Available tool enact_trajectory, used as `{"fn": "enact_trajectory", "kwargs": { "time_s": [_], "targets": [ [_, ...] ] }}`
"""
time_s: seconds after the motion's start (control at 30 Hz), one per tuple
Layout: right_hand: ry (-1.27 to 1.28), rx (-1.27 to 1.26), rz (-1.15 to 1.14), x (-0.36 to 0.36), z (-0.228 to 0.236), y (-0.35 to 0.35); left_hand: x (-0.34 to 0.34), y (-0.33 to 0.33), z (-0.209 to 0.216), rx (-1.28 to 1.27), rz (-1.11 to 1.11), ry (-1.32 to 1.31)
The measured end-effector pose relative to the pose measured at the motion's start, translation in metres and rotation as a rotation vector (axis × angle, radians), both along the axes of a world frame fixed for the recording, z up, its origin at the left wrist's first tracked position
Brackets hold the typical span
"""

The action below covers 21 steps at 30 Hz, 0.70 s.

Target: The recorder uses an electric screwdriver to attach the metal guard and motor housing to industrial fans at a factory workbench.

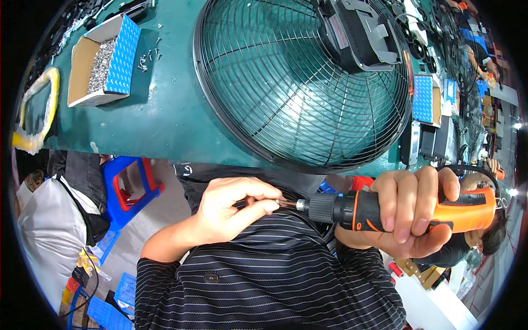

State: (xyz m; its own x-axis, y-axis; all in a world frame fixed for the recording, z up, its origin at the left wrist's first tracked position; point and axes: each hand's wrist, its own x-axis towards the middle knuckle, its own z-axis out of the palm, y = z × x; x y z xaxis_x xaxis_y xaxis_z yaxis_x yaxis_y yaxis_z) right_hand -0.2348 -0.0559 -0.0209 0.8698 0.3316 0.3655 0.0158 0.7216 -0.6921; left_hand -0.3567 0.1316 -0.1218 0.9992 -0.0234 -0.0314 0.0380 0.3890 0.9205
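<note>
In my right hand (412,206) is an orange and black electric screwdriver (465,212), held level in front of my chest with its bit (290,203) pointing left. My left hand (234,209) is closed in a pinch at the bit's tip. Between its thumb and forefinger shows a small shiny piece that looks like a screw (280,199), mostly hidden by the fingers. Beyond my hands, a round black wire fan guard (297,104) lies on the green table (148,124), with a black housing (360,36) on top.
An open cardboard box (81,69) of screws stands at the left, with several loose screws (144,61) beside it. A yellow wrapped ring (52,104) lies at the far left. A blue and red stool (129,187) is below the table edge. Other people work at the right.
</note>
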Motion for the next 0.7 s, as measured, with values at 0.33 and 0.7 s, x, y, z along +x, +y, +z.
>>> {"fn": "enact_trajectory", "kwargs": {
  "time_s": [0.33, 0.7],
  "targets": [
    [-0.241, -0.158, 0.072, 0.021, -0.003, 0.024, 0.030, 0.020, 0.006, 1.267, 0.500, -0.391],
    [-0.402, -0.307, 0.465, 0.052, 0.001, 0.042, 0.037, 0.026, 0.001, 1.263, 0.492, -0.338]
  ]
}}
